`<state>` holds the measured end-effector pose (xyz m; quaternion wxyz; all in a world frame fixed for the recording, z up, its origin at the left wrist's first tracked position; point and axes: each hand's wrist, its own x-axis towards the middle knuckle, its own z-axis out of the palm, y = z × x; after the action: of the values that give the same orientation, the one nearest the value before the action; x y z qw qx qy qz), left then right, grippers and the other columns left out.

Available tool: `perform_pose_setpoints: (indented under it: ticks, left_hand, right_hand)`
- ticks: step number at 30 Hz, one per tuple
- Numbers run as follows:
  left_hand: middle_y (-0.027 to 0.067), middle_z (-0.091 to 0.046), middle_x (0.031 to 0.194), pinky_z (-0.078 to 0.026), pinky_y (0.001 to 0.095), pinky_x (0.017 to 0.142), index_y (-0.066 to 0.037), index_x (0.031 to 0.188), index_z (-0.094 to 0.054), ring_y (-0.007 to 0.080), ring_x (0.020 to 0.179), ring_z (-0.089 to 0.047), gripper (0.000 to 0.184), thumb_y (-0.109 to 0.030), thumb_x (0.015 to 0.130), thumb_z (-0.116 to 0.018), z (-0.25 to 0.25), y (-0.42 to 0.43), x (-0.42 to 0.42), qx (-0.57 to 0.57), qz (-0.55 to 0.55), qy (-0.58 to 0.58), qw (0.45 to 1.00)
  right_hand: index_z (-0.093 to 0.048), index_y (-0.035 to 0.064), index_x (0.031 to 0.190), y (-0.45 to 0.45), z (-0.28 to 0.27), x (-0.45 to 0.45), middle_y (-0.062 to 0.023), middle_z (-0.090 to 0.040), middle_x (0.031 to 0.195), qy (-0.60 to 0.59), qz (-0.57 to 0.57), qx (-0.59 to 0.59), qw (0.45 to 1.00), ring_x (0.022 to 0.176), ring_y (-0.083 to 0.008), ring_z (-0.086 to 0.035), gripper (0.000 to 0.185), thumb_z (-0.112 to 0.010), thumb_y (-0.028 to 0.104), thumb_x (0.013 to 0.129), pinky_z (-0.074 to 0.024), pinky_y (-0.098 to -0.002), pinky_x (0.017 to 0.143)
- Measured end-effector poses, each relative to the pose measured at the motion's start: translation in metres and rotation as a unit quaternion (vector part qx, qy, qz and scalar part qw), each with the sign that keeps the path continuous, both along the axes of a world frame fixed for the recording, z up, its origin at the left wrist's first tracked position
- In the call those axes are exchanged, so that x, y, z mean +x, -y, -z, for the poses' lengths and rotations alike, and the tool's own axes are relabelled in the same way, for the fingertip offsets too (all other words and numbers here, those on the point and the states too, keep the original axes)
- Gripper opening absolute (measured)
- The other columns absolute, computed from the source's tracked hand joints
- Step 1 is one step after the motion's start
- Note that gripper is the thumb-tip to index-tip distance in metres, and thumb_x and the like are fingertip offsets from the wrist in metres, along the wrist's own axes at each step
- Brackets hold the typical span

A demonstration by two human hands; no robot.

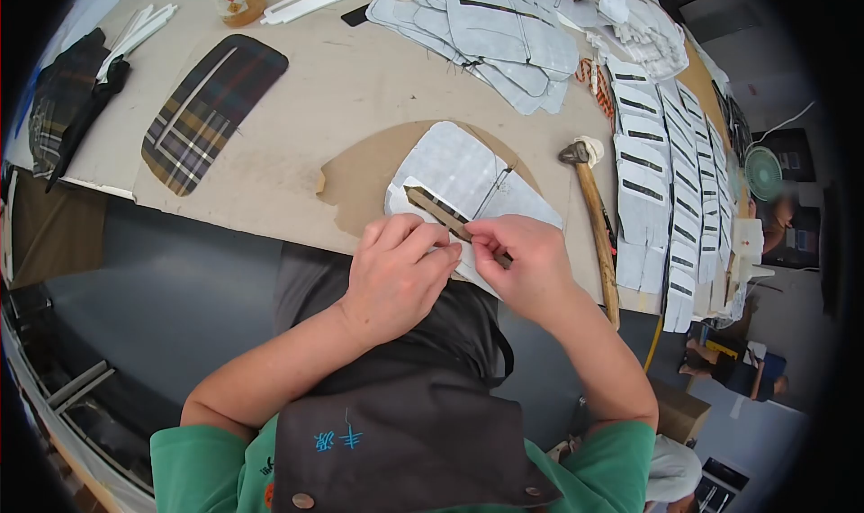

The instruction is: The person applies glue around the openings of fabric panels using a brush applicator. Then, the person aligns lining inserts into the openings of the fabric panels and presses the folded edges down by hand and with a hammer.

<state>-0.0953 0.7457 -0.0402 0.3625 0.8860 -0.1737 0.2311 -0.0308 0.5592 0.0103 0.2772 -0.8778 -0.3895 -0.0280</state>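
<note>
A white-backed fabric panel (450,160) lies at the table's front edge, on a rounded sheet of brown cardboard (360,182). Across its near part runs a narrow brown strip (432,208), beside a dark slit showing bits of plaid. My left hand (396,274) is closed at the panel's near edge, fingertips pressed together; what exactly they pinch is partly hidden. With thumb and forefinger, my right hand (526,265) pinches the right end of the brown strip. The fingertips of both hands nearly meet.
A hammer (590,207) lies to the right, beside rows of white pieces with dark slits (641,166). Stacked white panels (513,36) are at the back. On the left are a plaid panel (214,108), a jar (238,0) and dark plaid pieces (67,99).
</note>
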Motion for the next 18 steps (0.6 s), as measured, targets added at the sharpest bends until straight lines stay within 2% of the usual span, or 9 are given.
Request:
perform_pose_setpoints:
  ticks: [2, 3, 5, 6, 8, 12, 14, 18]
  left_hand:
    - [-0.003, -0.064, 0.098, -0.041, 0.0374, 0.082, -0.012, 0.096, -0.074, 0.0208, 0.093, -0.058, 0.019, -0.013, 0.078, -0.079, 0.0, 0.001, 0.0, -0.003, -0.005, 0.0, 1.0]
    - [-0.0033, -0.064, 0.098, -0.04, 0.0374, 0.084, -0.012, 0.096, -0.075, 0.0204, 0.093, -0.058, 0.019, -0.013, 0.078, -0.078, 0.0, 0.001, -0.001, -0.004, -0.008, 0.001, 1.0]
    - [-0.0034, -0.064, 0.097, -0.039, 0.0372, 0.085, -0.012, 0.096, -0.075, 0.0202, 0.094, -0.058, 0.019, -0.013, 0.078, -0.078, 0.0, 0.001, -0.002, -0.004, -0.01, 0.0, 1.0]
    - [-0.0036, -0.064, 0.097, -0.039, 0.0371, 0.086, -0.013, 0.096, -0.075, 0.0201, 0.094, -0.058, 0.019, -0.013, 0.078, -0.078, 0.0, 0.001, -0.002, -0.003, -0.011, 0.001, 1.0]
    - [-0.0036, -0.065, 0.097, -0.038, 0.0369, 0.086, -0.013, 0.096, -0.075, 0.0201, 0.094, -0.058, 0.018, -0.013, 0.078, -0.078, 0.0, 0.001, -0.002, 0.003, -0.012, -0.001, 1.0]
    - [-0.0035, -0.066, 0.099, -0.039, 0.0376, 0.086, -0.012, 0.095, -0.074, 0.0203, 0.094, -0.058, 0.017, -0.013, 0.079, -0.078, -0.003, 0.002, -0.003, 0.018, -0.008, -0.003, 1.0]
    - [-0.0034, -0.067, 0.1, -0.039, 0.0381, 0.087, -0.012, 0.095, -0.074, 0.0206, 0.094, -0.058, 0.017, -0.013, 0.079, -0.078, -0.001, 0.002, -0.001, 0.006, -0.003, -0.004, 1.0]
    - [-0.0028, -0.067, 0.1, -0.041, 0.039, 0.088, -0.012, 0.095, -0.074, 0.0219, 0.095, -0.059, 0.016, -0.012, 0.079, -0.078, -0.001, 0.001, -0.001, -0.011, 0.005, -0.007, 1.0]
  right_hand:
    - [-0.07, 0.0036, 0.096, 0.0, -0.002, -0.001, -0.0094, -0.068, 0.077, -0.077, 0.042, 0.018, 0.996, 0.069, -0.0259, -0.068, 0.024, -0.073, -0.005, 0.074, -0.0538, -0.0345, 0.06]
    - [-0.07, 0.0036, 0.096, -0.001, -0.003, -0.001, -0.0094, -0.068, 0.077, -0.079, 0.041, 0.017, 0.996, 0.069, -0.0259, -0.068, 0.024, -0.073, -0.005, 0.074, -0.0538, -0.0345, 0.06]
    - [-0.069, 0.0043, 0.097, -0.002, -0.007, -0.001, -0.0109, -0.068, 0.078, -0.052, 0.017, 0.002, 0.999, 0.072, -0.0301, -0.067, 0.021, -0.072, 0.001, 0.076, -0.0537, -0.0405, 0.063]
    - [-0.069, 0.0043, 0.097, -0.004, -0.008, -0.002, -0.0109, -0.068, 0.078, -0.051, 0.017, 0.0, 0.999, 0.072, -0.0301, -0.067, 0.021, -0.072, 0.001, 0.076, -0.0537, -0.0405, 0.063]
    - [-0.069, 0.0039, 0.096, -0.008, -0.008, -0.006, -0.0114, -0.068, 0.079, 0.028, 0.002, -0.041, 0.999, 0.071, -0.0309, -0.067, 0.019, -0.072, 0.002, 0.077, -0.0538, -0.0403, 0.062]
    - [-0.069, 0.0021, 0.097, -0.002, -0.009, 0.007, -0.0116, -0.07, 0.084, 0.021, 0.022, -0.088, 0.996, 0.075, -0.0285, -0.069, 0.019, -0.072, 0.0, 0.079, -0.0565, -0.0376, 0.066]
    - [-0.069, 0.0008, 0.099, -0.003, -0.008, 0.014, -0.0119, -0.072, 0.091, -0.165, 0.142, 0.016, 0.976, 0.081, -0.0259, -0.072, 0.019, -0.071, -0.001, 0.08, -0.0585, -0.0355, 0.072]
    - [-0.07, 0.0007, 0.1, 0.006, -0.006, 0.002, -0.0117, -0.072, 0.093, -0.179, 0.13, 0.056, 0.974, 0.085, -0.0232, -0.073, 0.02, -0.07, -0.002, 0.081, -0.0593, -0.0342, 0.077]
